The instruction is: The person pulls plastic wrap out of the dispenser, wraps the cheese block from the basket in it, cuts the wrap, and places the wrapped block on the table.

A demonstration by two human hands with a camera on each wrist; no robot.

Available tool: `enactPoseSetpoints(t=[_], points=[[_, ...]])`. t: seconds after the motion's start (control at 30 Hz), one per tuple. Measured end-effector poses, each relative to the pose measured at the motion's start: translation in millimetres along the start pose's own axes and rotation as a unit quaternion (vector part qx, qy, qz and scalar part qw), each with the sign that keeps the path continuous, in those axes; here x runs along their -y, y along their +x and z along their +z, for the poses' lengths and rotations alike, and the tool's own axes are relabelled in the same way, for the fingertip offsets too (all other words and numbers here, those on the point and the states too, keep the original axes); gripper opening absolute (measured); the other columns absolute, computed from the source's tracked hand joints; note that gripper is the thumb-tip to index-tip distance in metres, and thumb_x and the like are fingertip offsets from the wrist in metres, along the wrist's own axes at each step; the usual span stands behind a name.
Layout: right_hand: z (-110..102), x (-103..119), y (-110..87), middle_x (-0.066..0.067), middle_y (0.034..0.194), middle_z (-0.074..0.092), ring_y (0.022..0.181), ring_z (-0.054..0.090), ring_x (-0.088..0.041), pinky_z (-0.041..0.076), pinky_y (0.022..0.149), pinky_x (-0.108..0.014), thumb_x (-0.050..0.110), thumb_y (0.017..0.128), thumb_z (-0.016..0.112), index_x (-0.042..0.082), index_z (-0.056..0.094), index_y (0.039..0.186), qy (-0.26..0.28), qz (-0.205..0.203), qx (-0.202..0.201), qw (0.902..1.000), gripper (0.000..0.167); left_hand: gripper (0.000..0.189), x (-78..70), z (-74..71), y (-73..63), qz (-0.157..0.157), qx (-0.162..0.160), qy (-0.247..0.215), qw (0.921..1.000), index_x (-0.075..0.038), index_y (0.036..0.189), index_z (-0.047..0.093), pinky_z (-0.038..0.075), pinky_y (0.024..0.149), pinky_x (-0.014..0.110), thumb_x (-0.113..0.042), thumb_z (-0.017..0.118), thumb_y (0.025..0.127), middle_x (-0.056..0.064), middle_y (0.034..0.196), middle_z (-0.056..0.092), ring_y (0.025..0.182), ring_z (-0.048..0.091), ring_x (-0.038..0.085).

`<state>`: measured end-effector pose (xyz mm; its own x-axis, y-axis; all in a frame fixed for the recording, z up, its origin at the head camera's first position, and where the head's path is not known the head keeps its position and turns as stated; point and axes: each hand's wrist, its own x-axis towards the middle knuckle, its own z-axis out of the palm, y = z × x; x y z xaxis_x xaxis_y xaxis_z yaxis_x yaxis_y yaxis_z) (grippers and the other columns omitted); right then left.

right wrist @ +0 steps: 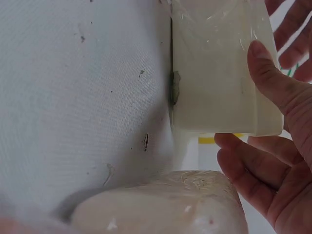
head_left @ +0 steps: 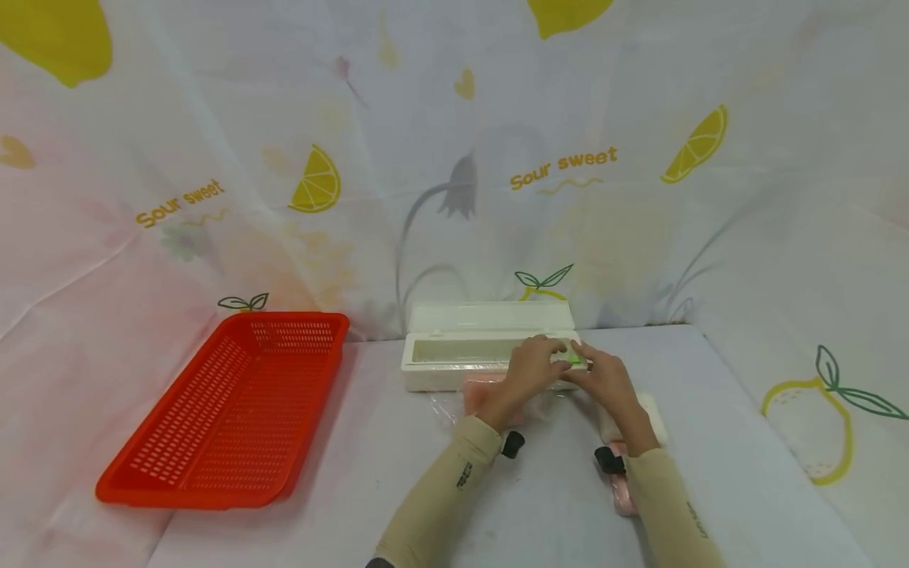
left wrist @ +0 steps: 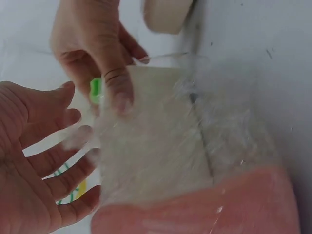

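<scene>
A long white cling film dispenser box [head_left: 433,379] stands at the back of the table, its lid [head_left: 490,316] raised. My right hand [head_left: 607,380] grips the box's right end, thumb on the front face and fingers around the end. Close to that hand is a small green piece [left wrist: 95,91] at the box's top edge. My left hand [head_left: 531,368] hovers by the right part of the box, fingers spread and loosely bent. Clear film [left wrist: 239,112] hangs over the box's front. A pink item [head_left: 480,392] under clear film lies before the box, partly hidden by my left arm.
A red perforated basket [head_left: 284,442] stands at the left of the table. Beside my right wrist lie a white film-wrapped item [head_left: 652,416] and a pink wrapped item [head_left: 622,493]. A printed cloth [head_left: 398,102] hangs right behind the box.
</scene>
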<state>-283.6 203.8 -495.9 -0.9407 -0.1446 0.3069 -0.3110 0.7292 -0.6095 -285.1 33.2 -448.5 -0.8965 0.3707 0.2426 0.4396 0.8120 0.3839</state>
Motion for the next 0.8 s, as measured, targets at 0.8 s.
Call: enactPoseSetpoints(t=[0.8], points=[[-2, 2, -1.9, -0.022, 0.139, 0.050, 0.097, 0.068, -0.036, 0.051, 0.064, -0.034, 0.034, 0.076, 0.085, 0.004, 0.055, 0.137, 0.040, 0.019, 0.006, 0.9990, 0.074, 0.008, 0.5, 20.4, 12.3, 0.004, -0.058, 0.022, 0.9981, -0.022, 0.090, 0.077, 0.046, 0.068, 0.030, -0.028, 0.078, 0.085, -0.005, 0.088, 0.069, 0.083, 0.061, 0.016]])
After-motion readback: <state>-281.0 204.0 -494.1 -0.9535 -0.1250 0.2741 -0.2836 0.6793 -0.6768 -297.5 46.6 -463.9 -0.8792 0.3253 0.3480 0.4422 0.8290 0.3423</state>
